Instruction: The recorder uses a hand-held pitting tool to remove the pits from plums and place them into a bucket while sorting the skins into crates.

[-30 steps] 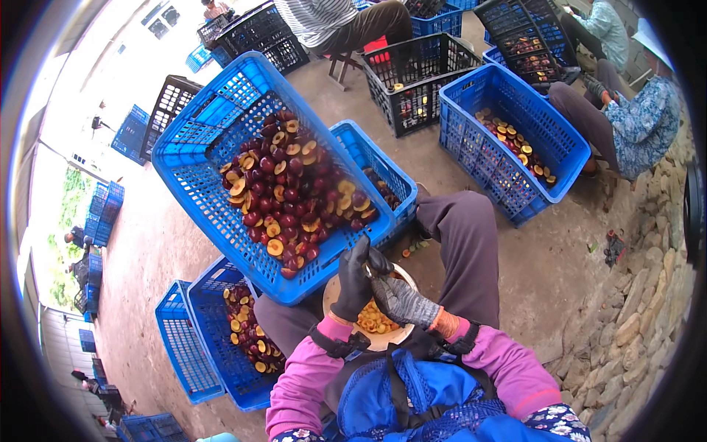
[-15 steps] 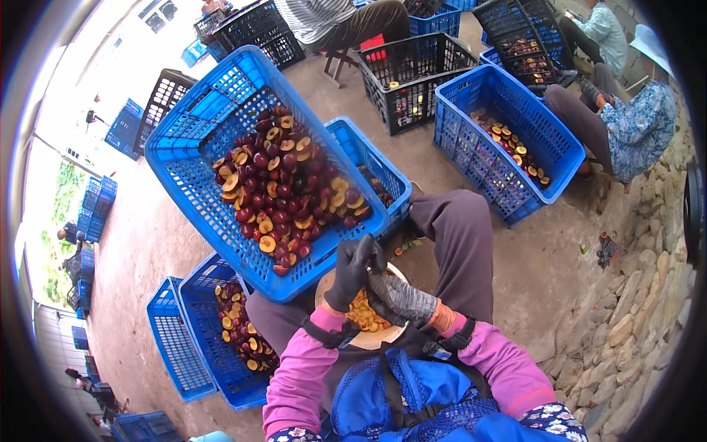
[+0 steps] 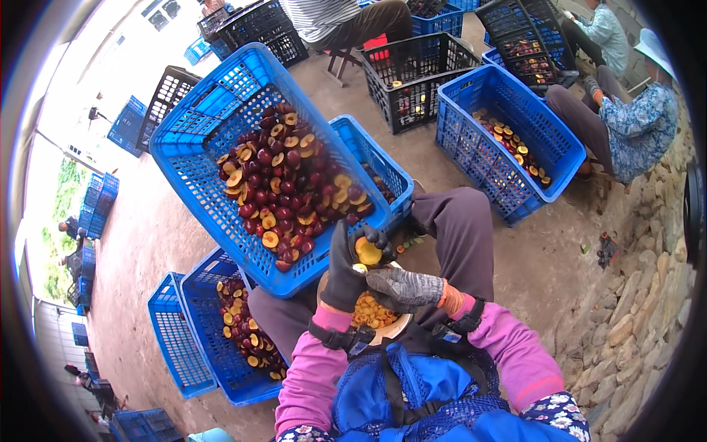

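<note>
My left hand (image 3: 343, 274), in a black glove, is closed on a halved plum (image 3: 367, 251), its yellow cut face showing between thumb and fingers. Close beside it, my right hand (image 3: 403, 287), in a grey knit glove, has its fingers curled together; what they hold is hidden. A small pale, shiny bit (image 3: 360, 269) shows between the two hands, too small to name. Below them in my lap sits a round bowl (image 3: 388, 333) with small yellow-orange pieces (image 3: 373, 312) in it. A tilted blue crate (image 3: 193, 136) of dark red plums, many halved, lies just beyond my hands.
Another blue crate (image 3: 414, 186) supports the tilted one. More blue crates (image 3: 239, 387) with plum halves stand at my left. A blue crate (image 3: 479, 169) and a black crate (image 3: 401, 110) stand ahead right, near a seated person (image 3: 641, 125). Stones (image 3: 626, 331) border the right side.
My hands, pressed together before, have come slightly apart. The left hand has opened out around the plum half, whose yellow face now shows; the right has shifted a little lower.
</note>
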`<state>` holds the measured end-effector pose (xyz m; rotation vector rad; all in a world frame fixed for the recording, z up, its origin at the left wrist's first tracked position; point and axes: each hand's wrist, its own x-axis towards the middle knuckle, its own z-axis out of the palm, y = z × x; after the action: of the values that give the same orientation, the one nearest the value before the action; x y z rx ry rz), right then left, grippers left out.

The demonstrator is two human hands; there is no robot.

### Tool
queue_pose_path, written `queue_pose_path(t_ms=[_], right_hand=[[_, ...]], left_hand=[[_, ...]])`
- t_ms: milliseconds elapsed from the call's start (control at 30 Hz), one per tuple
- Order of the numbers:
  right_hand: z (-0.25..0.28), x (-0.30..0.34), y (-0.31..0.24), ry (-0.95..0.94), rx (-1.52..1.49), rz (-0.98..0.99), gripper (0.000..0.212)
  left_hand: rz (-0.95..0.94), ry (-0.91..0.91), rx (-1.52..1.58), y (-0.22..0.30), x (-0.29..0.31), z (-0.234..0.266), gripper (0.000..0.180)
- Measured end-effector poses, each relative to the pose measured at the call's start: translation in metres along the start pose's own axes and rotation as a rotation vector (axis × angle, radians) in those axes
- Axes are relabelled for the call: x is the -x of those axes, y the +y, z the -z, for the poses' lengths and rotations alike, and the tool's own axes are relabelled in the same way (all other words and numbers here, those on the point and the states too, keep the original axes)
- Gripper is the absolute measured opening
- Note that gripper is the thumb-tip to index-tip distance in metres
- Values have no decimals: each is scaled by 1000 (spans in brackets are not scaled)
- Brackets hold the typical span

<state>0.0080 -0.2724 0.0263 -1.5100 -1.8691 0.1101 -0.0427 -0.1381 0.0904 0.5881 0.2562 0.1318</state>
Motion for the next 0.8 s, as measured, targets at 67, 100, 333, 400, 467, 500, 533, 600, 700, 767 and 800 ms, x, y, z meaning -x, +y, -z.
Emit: queue_pose_path(t_ms=[67, 100, 333, 400, 467, 500, 533, 600, 700, 767, 800], right_hand=[[-5, 9, 4, 27, -179, 15, 42], [0, 6, 0, -18, -277, 18, 42], [-42, 3, -22, -315, -263, -574, 35], [-45, -1, -31, -382, -203, -631, 39], [-50, -3, -31, -426, -205, -629, 39], [-51, -6, -31, -463, -210, -616, 39], [-52, -8, -30, -501, -212, -611, 40], [-53, -2, -21, -477, -249, -661, 40], [-60, 7, -16, -404, -274, -669, 43], [-49, -3, -16, -473, -335, -727, 41], [-44, -8, -15, -512, -364, -752, 40]], left_hand=[[68, 131, 71, 3, 10, -12, 59], [-28, 147, -13, 7, 18, -17, 51], [-112, 476, -885, 113, 110, 132, 25], [35, 557, -1574, 160, 143, 101, 26], [-288, 620, -2157, 168, 121, 72, 26], [-404, 592, -1963, 162, 101, 77, 27], [-510, 554, -1760, 151, 71, 81, 28], [-305, 371, -1633, 122, -8, 69, 31], [-180, 302, -1885, 83, -102, 105, 31], [-8, 299, -2014, 72, -139, 150, 29], [46, 195, -2100, 70, -151, 183, 28]])
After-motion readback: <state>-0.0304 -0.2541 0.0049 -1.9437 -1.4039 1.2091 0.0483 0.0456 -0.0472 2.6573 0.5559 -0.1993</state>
